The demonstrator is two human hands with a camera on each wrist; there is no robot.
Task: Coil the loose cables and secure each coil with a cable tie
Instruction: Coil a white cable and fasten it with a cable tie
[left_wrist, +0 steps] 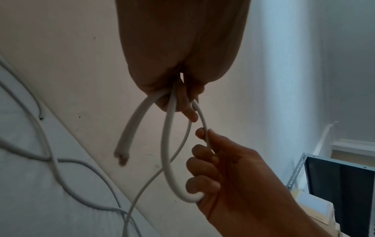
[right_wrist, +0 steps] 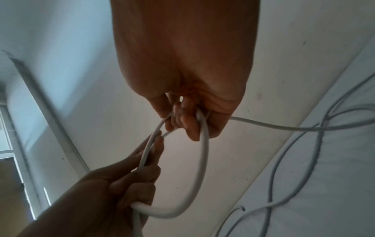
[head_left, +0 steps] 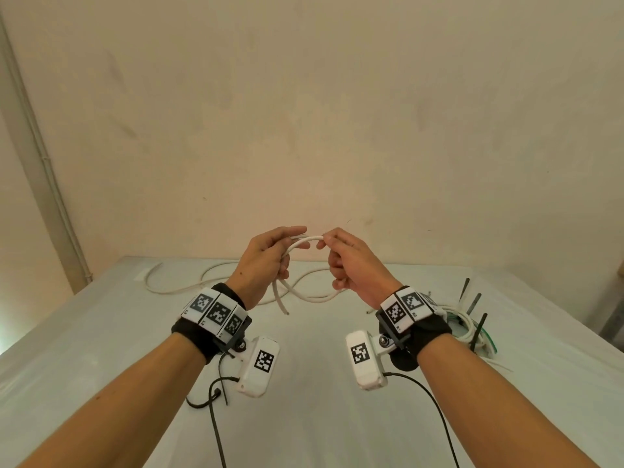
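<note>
Both hands are raised above the white table (head_left: 101, 332) and hold one white cable (head_left: 304, 240) between them. My left hand (head_left: 270, 261) grips a small loop of it, fingers curled round the strands (left_wrist: 172, 99). The cable's cut end (left_wrist: 121, 158) hangs free below that hand. My right hand (head_left: 344, 261) pinches the cable near its top and curls its lower fingers round the loop (left_wrist: 182, 198). In the right wrist view the loop (right_wrist: 204, 160) runs from my right hand (right_wrist: 182, 121) down into my left hand (right_wrist: 129, 184). The remaining cable (head_left: 189, 289) trails loosely over the table.
At the table's right edge lies a bundle of coiled white cable (head_left: 462, 324) with black cable ties (head_left: 475, 304) sticking up. Thin black camera leads (head_left: 216, 400) hang under my wrists. A plain wall stands just behind the table; a metal shelf (left_wrist: 334, 184) is off to the right.
</note>
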